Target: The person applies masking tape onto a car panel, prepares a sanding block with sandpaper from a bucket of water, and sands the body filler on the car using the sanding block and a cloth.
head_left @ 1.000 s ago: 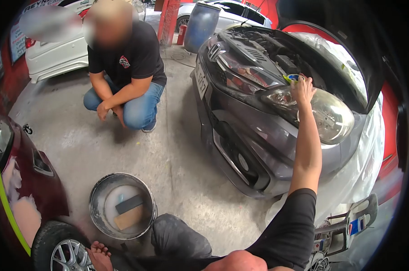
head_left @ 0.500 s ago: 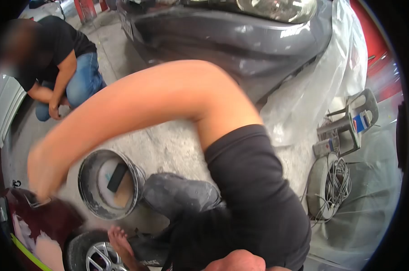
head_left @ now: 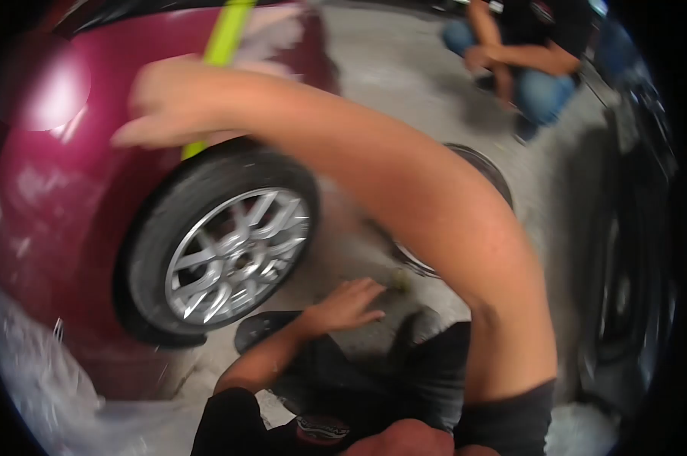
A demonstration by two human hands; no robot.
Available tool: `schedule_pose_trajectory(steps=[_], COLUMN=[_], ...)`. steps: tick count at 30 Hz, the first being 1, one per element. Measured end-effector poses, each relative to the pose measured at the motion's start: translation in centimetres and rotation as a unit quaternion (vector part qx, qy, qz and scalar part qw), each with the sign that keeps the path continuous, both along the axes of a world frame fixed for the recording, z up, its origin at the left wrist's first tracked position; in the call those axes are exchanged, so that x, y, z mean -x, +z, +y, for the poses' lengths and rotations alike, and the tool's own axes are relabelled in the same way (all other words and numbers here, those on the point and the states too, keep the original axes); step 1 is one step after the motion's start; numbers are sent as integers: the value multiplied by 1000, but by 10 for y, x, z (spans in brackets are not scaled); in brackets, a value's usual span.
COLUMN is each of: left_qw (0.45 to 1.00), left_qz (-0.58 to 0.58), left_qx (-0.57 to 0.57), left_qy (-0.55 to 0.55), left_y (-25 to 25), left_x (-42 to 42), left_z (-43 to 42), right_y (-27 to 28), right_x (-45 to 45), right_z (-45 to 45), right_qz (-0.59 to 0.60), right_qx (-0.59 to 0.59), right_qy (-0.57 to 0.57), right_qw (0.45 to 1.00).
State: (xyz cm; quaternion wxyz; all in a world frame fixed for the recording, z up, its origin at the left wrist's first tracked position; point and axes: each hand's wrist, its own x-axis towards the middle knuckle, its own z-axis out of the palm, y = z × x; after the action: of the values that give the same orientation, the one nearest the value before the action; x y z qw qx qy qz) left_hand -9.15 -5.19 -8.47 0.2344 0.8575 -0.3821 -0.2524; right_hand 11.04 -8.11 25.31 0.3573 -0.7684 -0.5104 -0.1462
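My right arm reaches across to the left, and my right hand (head_left: 168, 102) is over the maroon car's fender (head_left: 93, 167), beside a yellow-green tape strip (head_left: 228, 34). Motion blurs that hand; a finger or thumb points left, and whether it holds or touches anything is unclear. My left hand (head_left: 347, 305) hangs low over my legs, fingers apart and empty, to the right of the silver-spoked wheel (head_left: 241, 254). Pale filler patches (head_left: 271, 34) show on the maroon panel near the tape.
A bucket (head_left: 484, 163) stands on the floor, mostly hidden behind my right forearm. Another person (head_left: 544, 61) squats at the upper right with forearms crossed. A dark car (head_left: 624, 251) lies along the right side. Plastic sheeting (head_left: 36, 365) covers the lower left.
The view has swung left to the maroon car. My right hand has left the dark car's headlight area and the yellow-and-blue item there, and crossed to the maroon fender.
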Motion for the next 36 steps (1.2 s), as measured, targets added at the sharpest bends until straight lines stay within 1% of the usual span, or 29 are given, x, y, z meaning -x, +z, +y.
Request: schedule_pose_trajectory(steps=[1, 2, 3, 4, 5, 6, 8, 9, 10, 11, 12, 13, 14, 16, 17, 21, 24, 25, 29, 33, 36], left_qw=[999, 997, 989, 975, 956, 949, 926, 906, 877, 861, 828, 801, 771, 711, 693, 676, 652, 636, 611, 619, 625], left_qz=[-27, -54, -125, -198, -267, -289, -347, -388, -435, -452, -484, -512, -538, -587, -592, -625, -653, -667, -707, -697, -686], left_qx=[-1, 2, 6, 12, 16, -17, -79, -112, -164, -190, -246, -280, -314, -374, -398, -382, -379, -383, -352, -363, -374], left_qy=[32, 55, 83, 103, 118, 127, 131, 122, 120, 135, 139, 135, 131, 105, 104, 81, 67, 61, 44, 17, 16], left_y=[17, 32, 45, 57, 69, 93, 160, 193, 215, 238, 254, 267, 278, 283, 284, 299, 310, 314, 324, 335, 332], left_x=[11, 16, 13, 9, 6, -1, -16, -24, -35, -47, -62, -76, -89, -119, -132, -170, -206, -219, -261, -267, -252], left_z=[10, 18, 29, 46, 60, 73, 89, 91, 95, 95, 97, 98, 97, 104, 107, 98, 89, 86, 77, 74, 76], right_y=[-21, -41, -53, -60, -75, -93, -90, -86, -83, -80, -80, -84, -88, -96, -104, -135, -143, -144, -148, -149, -150], right_x=[0, 4, 15, 21, 23, 21, 34, 41, 49, 57, 65, 72, 78, 89, 91, 85, 73, 71, 66, 62, 62], right_z=[-16, -32, -46, -59, -68, -75, -102, -115, -126, -133, -138, -141, -144, -148, -148, -149, -151, -152, -156, -160, -161], right_qz=[71, 103, 197, 191, 238, 290, 263, 251, 238, 214, 190, 165, 165, 171, 181, 227, 257, 262, 274, 263, 251], right_qx=[-52, -157, -211, -255, -340, -420, -532, -600, -663, -725, -781, -812, -818, -829, -829, -816, -810, -808, -806, -807, -806], right_qy=[18, 15, -13, -34, -29, -24, -63, -65, -67, -80, -93, -86, -76, -58, -63, -85, -95, -97, -112, -129, -123], right_qw=[996, 982, 957, 947, 909, 859, 802, 757, 707, 649, 587, 554, 546, 529, 526, 524, 518, 518, 512, 513, 521])
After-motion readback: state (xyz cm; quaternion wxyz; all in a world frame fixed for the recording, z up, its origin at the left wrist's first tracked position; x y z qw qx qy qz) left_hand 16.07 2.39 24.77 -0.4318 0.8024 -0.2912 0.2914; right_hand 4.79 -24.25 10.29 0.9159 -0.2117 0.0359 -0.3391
